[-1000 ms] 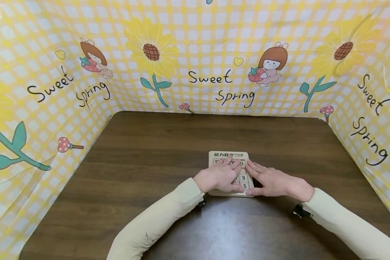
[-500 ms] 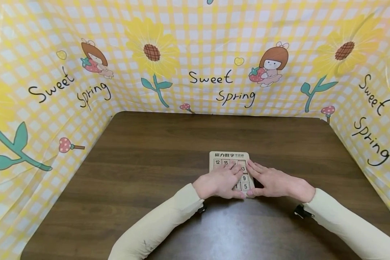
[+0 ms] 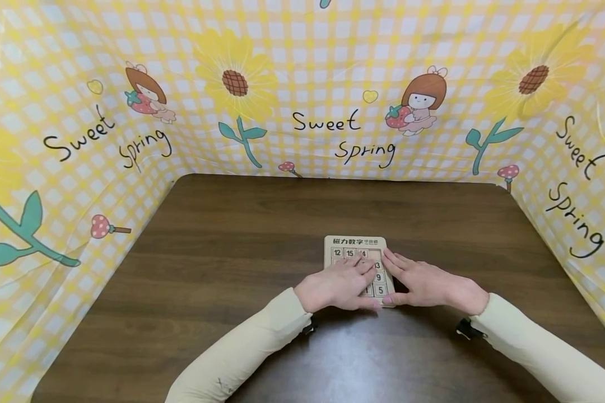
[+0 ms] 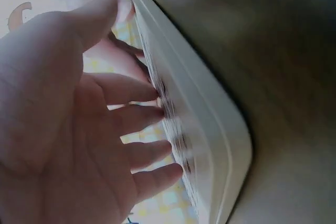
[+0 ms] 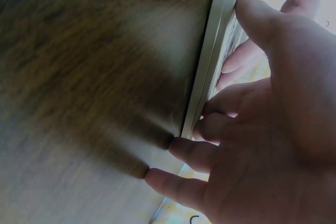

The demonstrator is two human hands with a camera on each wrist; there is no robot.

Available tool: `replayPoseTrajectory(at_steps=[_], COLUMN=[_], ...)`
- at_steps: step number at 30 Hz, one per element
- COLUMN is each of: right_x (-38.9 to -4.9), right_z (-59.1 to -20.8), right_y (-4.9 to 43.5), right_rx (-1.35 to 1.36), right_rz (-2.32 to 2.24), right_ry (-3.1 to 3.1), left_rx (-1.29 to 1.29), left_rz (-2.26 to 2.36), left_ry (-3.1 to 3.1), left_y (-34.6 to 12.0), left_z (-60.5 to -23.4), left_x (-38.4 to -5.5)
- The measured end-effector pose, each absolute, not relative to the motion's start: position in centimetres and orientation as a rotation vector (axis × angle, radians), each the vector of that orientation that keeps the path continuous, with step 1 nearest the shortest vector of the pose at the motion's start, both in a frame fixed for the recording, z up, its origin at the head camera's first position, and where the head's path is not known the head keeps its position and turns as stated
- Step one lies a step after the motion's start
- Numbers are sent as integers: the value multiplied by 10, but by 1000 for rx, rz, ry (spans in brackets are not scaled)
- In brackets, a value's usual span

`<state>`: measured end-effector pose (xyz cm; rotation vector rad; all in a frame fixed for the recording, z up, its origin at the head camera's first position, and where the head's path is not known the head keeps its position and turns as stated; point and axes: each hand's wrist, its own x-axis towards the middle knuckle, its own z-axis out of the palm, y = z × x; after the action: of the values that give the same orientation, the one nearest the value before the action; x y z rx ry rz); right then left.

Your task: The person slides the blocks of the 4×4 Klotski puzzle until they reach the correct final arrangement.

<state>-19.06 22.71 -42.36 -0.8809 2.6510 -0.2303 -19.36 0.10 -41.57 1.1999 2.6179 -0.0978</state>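
Bracing the near right corner of the number puzzle [image 3: 355, 241], flat on the surface [image 3: 262, 218], with the thumb of the right grip [image 3: 422, 283], ideally firmly enough to stop skidding; lining the right edge with two of its extended fingers, clasping nothing. Touching the tiles [image 3: 378, 277] with spread fingertips of the left grip [image 3: 340, 284], likewise clasping nothing; best pressing lightly and pushing squarely. Beyond, leaving bare the gap [image 3: 375, 254] at the tiles' far right corner.

A dark brown wood-grain table [image 3: 252, 224] with rounded far corners stands before a yellow-and-white checked cloth [image 3: 307, 56], which rises behind it and along both sides, printed with large sunflowers [image 3: 234, 82], black "Sweet Spring" lettering [image 3: 326, 121], small yellow hearts [image 3: 370, 96] and brown-haired cartoon figures [image 3: 423, 103] holding strawberries [image 3: 398, 117].
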Motion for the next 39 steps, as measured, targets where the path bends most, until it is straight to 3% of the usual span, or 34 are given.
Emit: replayPoseTrajectory(at_steps=[14, 39], right_x=[-190, -191], right_z=[-425, -426], right_y=[228, 227], right_rx=[-889, -918], right_rz=[-210, -221], right_ry=[2675, 2666], left_rx=[1058, 1085], left_rz=[-71, -125], left_ry=[2666, 2650], left_y=[-16, 5], left_z=[-415, -417], left_x=[-221, -219])
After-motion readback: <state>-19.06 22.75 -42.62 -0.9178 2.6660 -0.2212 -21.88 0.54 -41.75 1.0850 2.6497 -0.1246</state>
